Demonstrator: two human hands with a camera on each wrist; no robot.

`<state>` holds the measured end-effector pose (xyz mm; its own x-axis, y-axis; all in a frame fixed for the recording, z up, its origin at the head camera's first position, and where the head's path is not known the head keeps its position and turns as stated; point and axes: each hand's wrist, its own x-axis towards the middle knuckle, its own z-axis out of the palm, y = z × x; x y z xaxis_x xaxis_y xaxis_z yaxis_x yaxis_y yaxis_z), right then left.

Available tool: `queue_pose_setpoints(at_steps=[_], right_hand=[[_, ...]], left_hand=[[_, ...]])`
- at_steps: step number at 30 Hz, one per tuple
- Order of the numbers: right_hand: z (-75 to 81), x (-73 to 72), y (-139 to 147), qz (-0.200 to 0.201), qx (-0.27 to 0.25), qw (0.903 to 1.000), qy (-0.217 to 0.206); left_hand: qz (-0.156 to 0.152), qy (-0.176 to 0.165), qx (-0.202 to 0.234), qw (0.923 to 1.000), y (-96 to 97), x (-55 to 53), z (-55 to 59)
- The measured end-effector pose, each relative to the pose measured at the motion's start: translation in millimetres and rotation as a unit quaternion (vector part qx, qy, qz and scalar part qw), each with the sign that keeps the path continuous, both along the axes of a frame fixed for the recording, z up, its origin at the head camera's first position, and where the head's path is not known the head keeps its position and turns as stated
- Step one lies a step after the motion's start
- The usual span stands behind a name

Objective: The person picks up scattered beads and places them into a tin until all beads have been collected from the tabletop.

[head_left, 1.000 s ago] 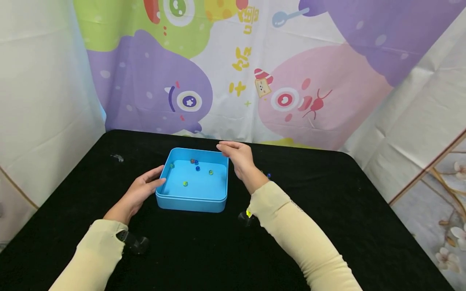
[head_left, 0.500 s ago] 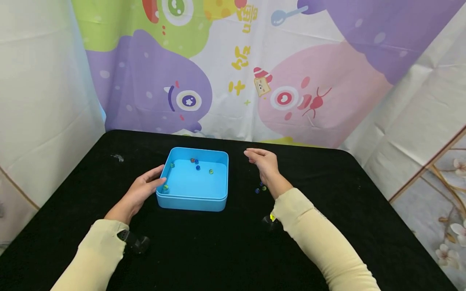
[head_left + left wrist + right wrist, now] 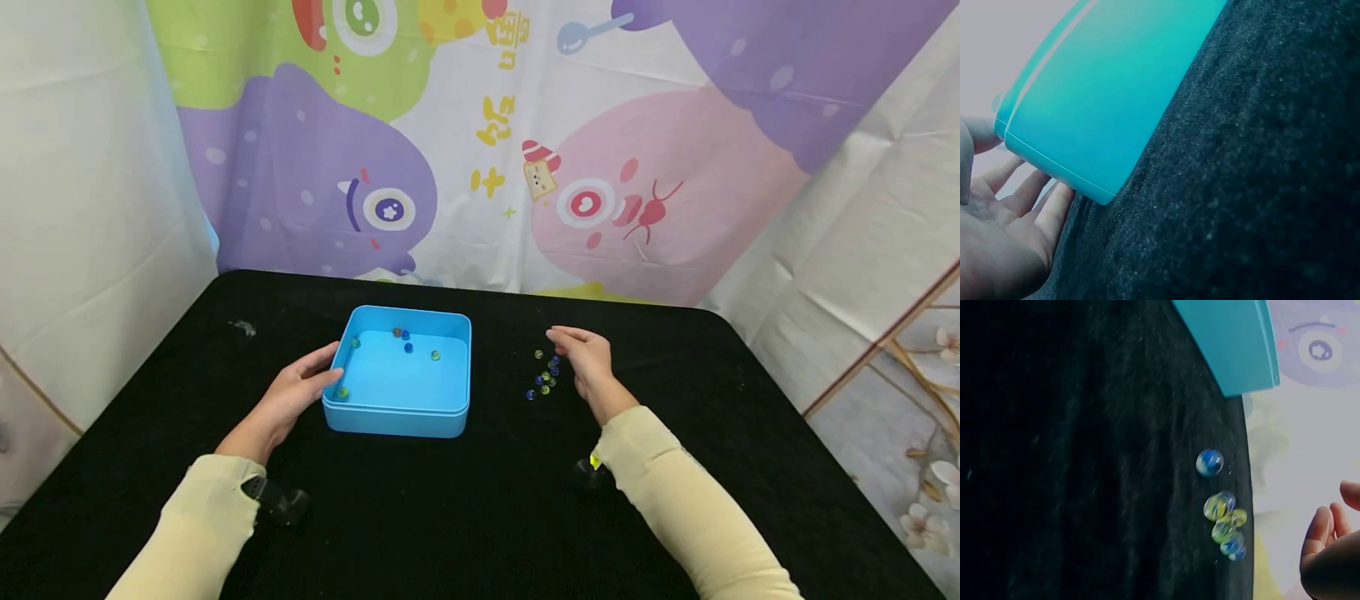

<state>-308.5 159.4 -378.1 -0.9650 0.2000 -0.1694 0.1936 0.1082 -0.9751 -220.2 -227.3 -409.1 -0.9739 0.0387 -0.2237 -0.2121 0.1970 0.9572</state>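
A blue plastic box [image 3: 401,422] without a lid stands on the black cloth, several glass marbles [image 3: 408,347] scattered on its floor. My left hand [image 3: 288,396] holds the box's left side, thumb at the rim; in the left wrist view, the fingers [image 3: 1054,215] lie against the outer wall. To the right of the box, a loose cluster of blue and yellow-green marbles [image 3: 545,389] lies on the cloth. My right hand [image 3: 591,367] is just beside and above this cluster, thumb and fingertips close together with no marble visible between them. The right wrist view shows the marbles [image 3: 1217,506] left of that hand.
Black cloth [image 3: 420,517] covers the table. A small clear scrap [image 3: 243,327] lies at the back left. Behind the table hangs a cartoon-printed curtain [image 3: 480,242], with white cloth [image 3: 97,208] at the left side.
My right hand has moved from over the box's right rim rightward to the loose marbles, uncovering them. A yellow-green marble has rolled left inside the box. My left hand has stayed put.
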Motion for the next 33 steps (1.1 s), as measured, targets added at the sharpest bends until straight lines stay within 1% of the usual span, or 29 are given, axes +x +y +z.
queue_pose_setpoints(at_steps=[4, 7, 10, 16, 19, 22, 24, 26, 29, 33], right_hand=[[-6.0, -2.0, 8.4, -0.01, 0.011, 0.9999, -0.003], [-11.9, -7.3, 12.2, -0.013, 0.014, 0.9998, -0.002], [-19.4, -14.8, 14.9, -0.004, 0.013, 0.9999, -0.007], [-30.7, -25.2, 18.4, 0.03, 0.029, 0.999, -0.018], [-35.9, -27.5, 20.8, 0.029, 0.031, 0.9986, -0.033], [-40.7, -28.6, 24.1, 0.018, 0.034, 0.9983, -0.045], [-42.3, -28.9, 25.7, 0.026, 0.049, 0.9975, -0.044], [-42.7, -28.7, 26.9, 0.047, 0.074, 0.9953, -0.04], [-41.2, -28.0, 27.6, 0.087, 0.118, 0.9885, -0.039], [-39.6, -27.8, 28.0, 0.115, 0.168, 0.9782, -0.042]], left_hand=[[-0.001, 0.0, 0.003, 1.0, 0.3, -0.5, -0.1], [-0.001, 0.001, 0.004, 1.0, 1.0, -0.9, -0.5], [0.0, -0.001, 0.004, 1.0, 1.8, -0.6, -0.7], [0.004, -0.005, 0.007, 1.0, 1.8, -1.2, 0.0], [0.004, -0.007, 0.008, 0.9999, 1.8, -1.1, 0.2], [0.0, -0.006, 0.006, 1.0, 2.1, -0.8, -0.2], [0.0, -0.003, 0.006, 1.0, 2.2, -0.3, -0.4], [0.0, 0.0, 0.007, 1.0, 2.2, 0.1, -0.3], [0.003, 0.001, 0.007, 1.0, 2.0, 0.9, 0.1], [0.001, 0.0, 0.009, 1.0, 1.6, 1.5, 0.3]])
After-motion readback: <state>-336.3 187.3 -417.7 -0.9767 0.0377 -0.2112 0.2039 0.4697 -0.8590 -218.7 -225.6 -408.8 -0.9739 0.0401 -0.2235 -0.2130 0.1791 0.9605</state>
